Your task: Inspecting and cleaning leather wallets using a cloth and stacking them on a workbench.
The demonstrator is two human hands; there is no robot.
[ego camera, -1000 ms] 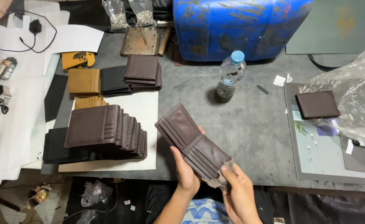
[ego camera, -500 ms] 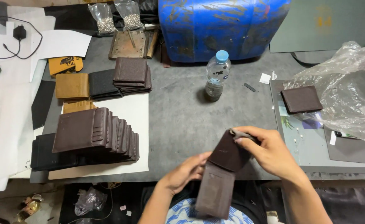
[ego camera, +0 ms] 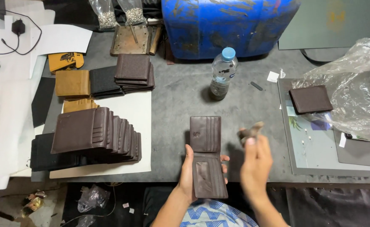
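The left hand [ego camera: 188, 170] holds an open dark brown leather bifold wallet [ego camera: 207, 155] by its left edge, fingers wrapped behind it, thumb on the front. The wallet stands unfolded lengthwise over the near edge of the grey table [ego camera: 176, 105], card slots on its upper half, a clear window pocket on its lower half. The right hand [ego camera: 255, 164] is raised just right of the wallet, blurred, its fingertips pinched on a small greyish scrap [ego camera: 252, 130]; what that scrap is cannot be told. Beyond the wallet, further up the table, stands a clear plastic water bottle with a blue cap [ego camera: 222, 73], and behind that a blue plastic drum [ego camera: 231, 25]. Left of the wallet a fanned row of dark brown wallets [ego camera: 96, 134] lies on a white sheet [ego camera: 138, 109], with stacked tan, black and brown wallets [ego camera: 105, 77] beyond it. Well to the wallet's right, a closed brown wallet [ego camera: 311, 99] rests beside crumpled clear plastic wrapping [ego camera: 357, 88].
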